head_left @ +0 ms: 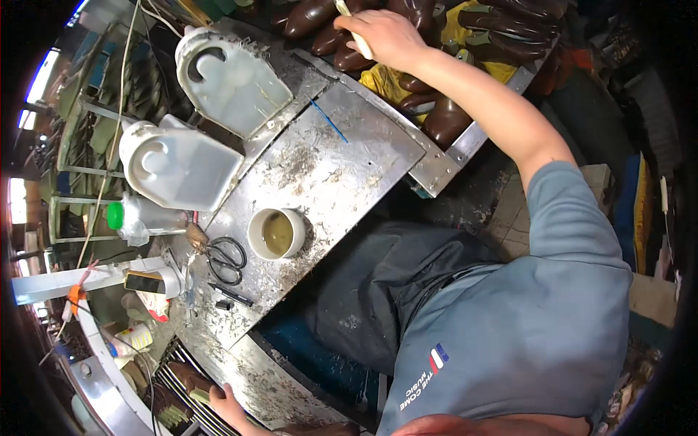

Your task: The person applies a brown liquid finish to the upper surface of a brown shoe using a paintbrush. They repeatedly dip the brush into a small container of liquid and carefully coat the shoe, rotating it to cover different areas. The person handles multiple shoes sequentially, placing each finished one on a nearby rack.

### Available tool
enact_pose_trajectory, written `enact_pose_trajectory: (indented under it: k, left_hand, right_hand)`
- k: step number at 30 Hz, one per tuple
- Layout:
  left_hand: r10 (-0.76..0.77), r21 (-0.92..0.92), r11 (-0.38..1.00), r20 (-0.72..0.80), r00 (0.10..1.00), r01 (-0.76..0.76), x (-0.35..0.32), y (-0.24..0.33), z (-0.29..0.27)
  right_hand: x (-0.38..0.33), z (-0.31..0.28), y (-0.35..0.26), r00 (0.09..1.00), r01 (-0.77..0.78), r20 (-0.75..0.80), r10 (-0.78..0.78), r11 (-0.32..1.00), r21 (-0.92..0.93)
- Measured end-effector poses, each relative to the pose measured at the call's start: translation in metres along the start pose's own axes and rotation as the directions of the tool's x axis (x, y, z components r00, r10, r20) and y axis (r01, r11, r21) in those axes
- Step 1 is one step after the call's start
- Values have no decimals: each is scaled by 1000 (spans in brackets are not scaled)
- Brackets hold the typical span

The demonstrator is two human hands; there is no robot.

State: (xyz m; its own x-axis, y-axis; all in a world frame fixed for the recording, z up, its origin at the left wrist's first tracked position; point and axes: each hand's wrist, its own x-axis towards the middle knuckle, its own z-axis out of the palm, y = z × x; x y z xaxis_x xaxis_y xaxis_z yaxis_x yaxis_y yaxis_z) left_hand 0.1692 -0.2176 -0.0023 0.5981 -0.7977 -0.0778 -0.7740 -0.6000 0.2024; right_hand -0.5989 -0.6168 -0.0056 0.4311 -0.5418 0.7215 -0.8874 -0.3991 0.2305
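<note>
My right hand (pixel 385 36), at the top, is closed around a pale, flat stick-like handle (pixel 358 33); whether it ends in a brush cannot be seen. Beneath and beside that hand are several shiny dark brown shoe-shaped pieces (pixel 447 122) in a metal-edged tray with yellow cloth. Down at the lower left, my left hand (pixel 231 413) has its thumb and fingers at the pale green end of a brown shoe-shaped piece (pixel 190 379), which it appears to grip. That piece lies on a slatted rack (pixel 177 354), and its far side is partly hidden.
On the stained metal table (pixel 342 171) stand a cup of yellowish liquid (pixel 278 234), two cut-open white jugs (pixel 234 83) and a green-capped plastic bottle (pixel 156 218). Black-handled scissors (pixel 227 260), a black pen (pixel 231 294) and a blue stick (pixel 329 120) lie there. A phone (pixel 144 281) sits at the left.
</note>
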Motion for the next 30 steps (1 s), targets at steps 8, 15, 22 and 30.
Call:
enact_pose_trajectory:
  k: [8, 15, 22, 30]
  left_hand:
    - [185, 118, 976, 20, 983, -186, -148, 117, -3]
    - [223, -38, 974, -42, 974, -225, -215, 144, 8]
    - [435, -267, 860, -59, 898, -434, -207, 233, 25]
    - [692, -927, 213, -79, 717, -307, -208, 310, 25]
  right_hand:
    - [44, 63, 56, 943, 55, 333, -18, 993, -104]
    - [94, -18, 88, 914, -402, 112, 389, 837, 372]
    - [96, -153, 62, 855, 70, -253, 452, 384, 921]
    - [65, -216, -152, 995, -86, 97, -5, -496, 864]
